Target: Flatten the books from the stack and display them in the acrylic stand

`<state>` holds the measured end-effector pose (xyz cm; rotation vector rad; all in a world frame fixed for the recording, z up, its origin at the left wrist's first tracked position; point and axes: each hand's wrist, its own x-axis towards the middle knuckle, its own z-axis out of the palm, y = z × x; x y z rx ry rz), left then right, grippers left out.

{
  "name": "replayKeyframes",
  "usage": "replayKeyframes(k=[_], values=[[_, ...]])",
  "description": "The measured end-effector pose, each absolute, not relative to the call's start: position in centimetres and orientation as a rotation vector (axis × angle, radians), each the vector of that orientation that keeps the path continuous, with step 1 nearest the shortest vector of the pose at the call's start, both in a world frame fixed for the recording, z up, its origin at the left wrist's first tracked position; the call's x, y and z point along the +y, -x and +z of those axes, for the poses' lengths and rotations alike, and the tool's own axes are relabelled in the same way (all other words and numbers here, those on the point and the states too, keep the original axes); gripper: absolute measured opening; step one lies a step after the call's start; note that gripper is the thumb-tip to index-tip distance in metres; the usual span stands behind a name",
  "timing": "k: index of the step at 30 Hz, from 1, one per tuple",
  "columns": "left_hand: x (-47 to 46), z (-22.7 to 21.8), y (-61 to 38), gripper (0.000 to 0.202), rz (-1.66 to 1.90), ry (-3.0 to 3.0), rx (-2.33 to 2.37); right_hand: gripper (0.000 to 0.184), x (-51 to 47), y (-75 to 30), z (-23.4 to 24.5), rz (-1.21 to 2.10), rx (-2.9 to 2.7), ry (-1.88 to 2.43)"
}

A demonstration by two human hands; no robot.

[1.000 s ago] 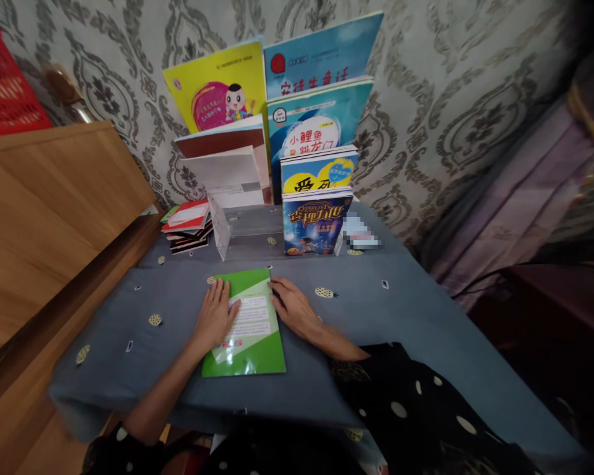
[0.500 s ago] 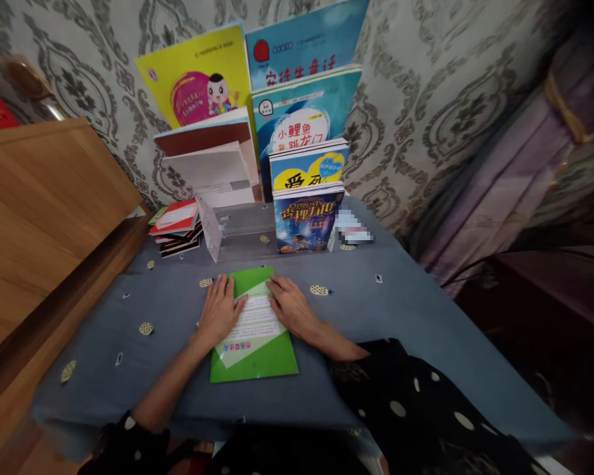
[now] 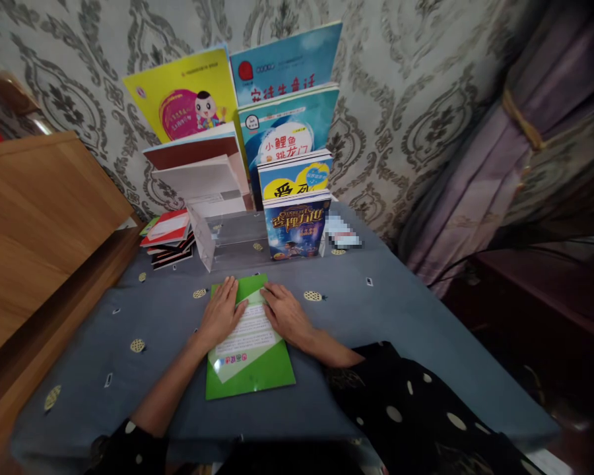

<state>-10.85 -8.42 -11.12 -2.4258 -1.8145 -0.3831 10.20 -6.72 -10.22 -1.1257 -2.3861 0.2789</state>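
A green book [image 3: 257, 376] with a pale printed panel lies flat on the table before me, its text upside down from where I look. My left hand [image 3: 221, 315] rests on its upper left part, fingers stretched out and thumb pointing inward. Across from it, my right hand [image 3: 288, 313] lies over the upper right edge with its fingers extended. Both palms face down, and neither hand grips the book. Beyond the book stands a rack of upright books, with a dark blue book [image 3: 297, 231] at the front right.
Behind it rise a teal book [image 3: 321, 119] and a yellow book [image 3: 148, 92]. A pile of small red and black booklets [image 3: 165, 231] sits left of the rack. A wooden cabinet [image 3: 44, 218] borders the left side; a purple curtain [image 3: 470, 165] hangs at right.
The camera view has shifted slightly, so the scene sits a little lower and further left. Both hands stay on the green book, the right fingers lying slightly closer to its top edge.
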Motion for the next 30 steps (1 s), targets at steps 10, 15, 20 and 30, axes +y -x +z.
replayKeyframes(k=[10,15,20,30], values=[[-7.1,-10.4,10.2,0.054,-0.331,2.619,-1.667,0.032,-6.7,-10.2,-10.3,0.273,-2.373,1.118],[-6.5,-10.2,9.6,0.052,-0.333,2.677,-1.611,0.031,-6.6,-10.3,-10.5,0.276,-2.354,1.103],[-5.9,-10.2,9.1,0.05,-0.351,2.733,-1.539,0.031,-6.7,-10.4,-10.6,0.282,-2.323,1.077],[-4.5,-10.6,8.6,0.048,-0.421,2.815,-1.405,0.032,-6.9,-10.4,-10.1,0.335,-2.304,1.112]])
